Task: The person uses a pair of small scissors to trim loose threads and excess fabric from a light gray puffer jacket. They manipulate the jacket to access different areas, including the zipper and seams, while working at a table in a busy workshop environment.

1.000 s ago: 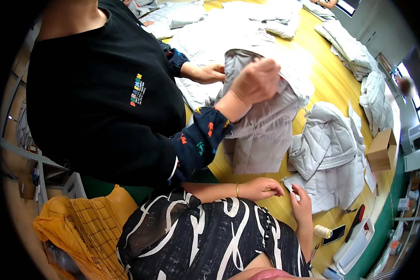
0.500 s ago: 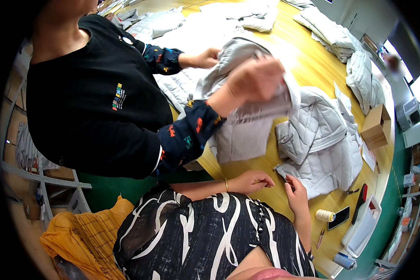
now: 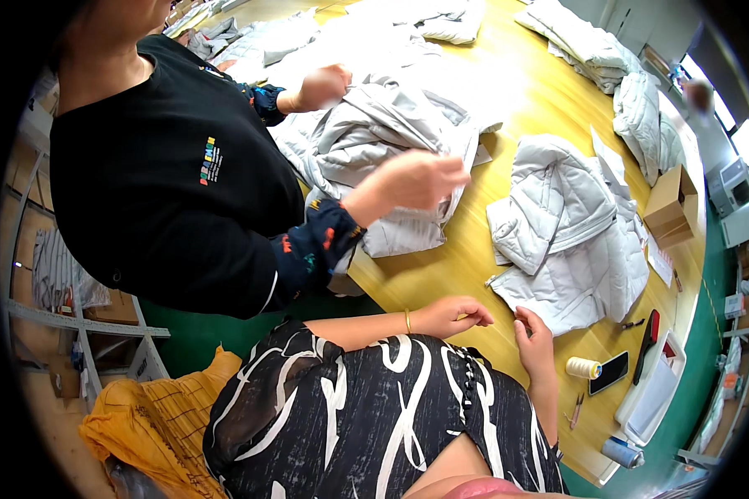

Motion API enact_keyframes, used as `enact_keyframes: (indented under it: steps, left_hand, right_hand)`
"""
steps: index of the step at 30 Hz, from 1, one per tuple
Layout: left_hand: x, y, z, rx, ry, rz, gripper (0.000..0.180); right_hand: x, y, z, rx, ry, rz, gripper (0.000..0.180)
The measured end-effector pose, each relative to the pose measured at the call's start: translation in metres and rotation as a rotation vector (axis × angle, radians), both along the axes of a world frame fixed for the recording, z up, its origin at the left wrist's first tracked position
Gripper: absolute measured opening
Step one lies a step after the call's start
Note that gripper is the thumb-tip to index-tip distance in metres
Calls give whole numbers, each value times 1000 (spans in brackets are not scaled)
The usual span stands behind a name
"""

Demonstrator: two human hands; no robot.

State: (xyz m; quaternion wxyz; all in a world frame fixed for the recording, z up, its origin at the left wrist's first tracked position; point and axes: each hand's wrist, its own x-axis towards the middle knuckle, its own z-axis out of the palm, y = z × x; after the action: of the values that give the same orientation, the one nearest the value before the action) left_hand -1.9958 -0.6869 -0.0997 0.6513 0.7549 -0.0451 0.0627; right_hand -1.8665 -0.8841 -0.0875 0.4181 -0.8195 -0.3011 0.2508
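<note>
My left hand rests near the table edge, its fingers loosely bent and nothing visible in them. A small gap separates it from my right hand, which is held up at the table's near side with thumb and fingers apart. No held object shows there. Just beyond both lies a folded light grey quilted jacket, touched by neither hand. To my left a co-worker in black reaches over another light grey garment, which lies crumpled on the table. The co-worker's hands are blurred above it.
By my right arm are a cream thread spool, a phone, small thread snips and a blue cylinder. A white tray and a cardboard box line the right edge. More padded garments lie farther off.
The co-worker has lowered the raised grey garment onto the table, and their near hand has moved left and down. My hands have stayed nearly where they were.
</note>
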Motion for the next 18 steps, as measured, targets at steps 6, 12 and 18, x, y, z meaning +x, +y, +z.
enact_keyframes:
  steps: [6,12,18]
  left_hand:
    - [1,-1,0,-5,-1,1,16]
    - [-3,0,-1,-10,-7,16,16]
    - [-6,3,-7,-27,-6,42,16]
  right_hand:
    - [2,0,-4,1,8,13,28]
    - [2,6,-4,-15,25,46,28]
    - [2,16,-3,-27,3,97,29]
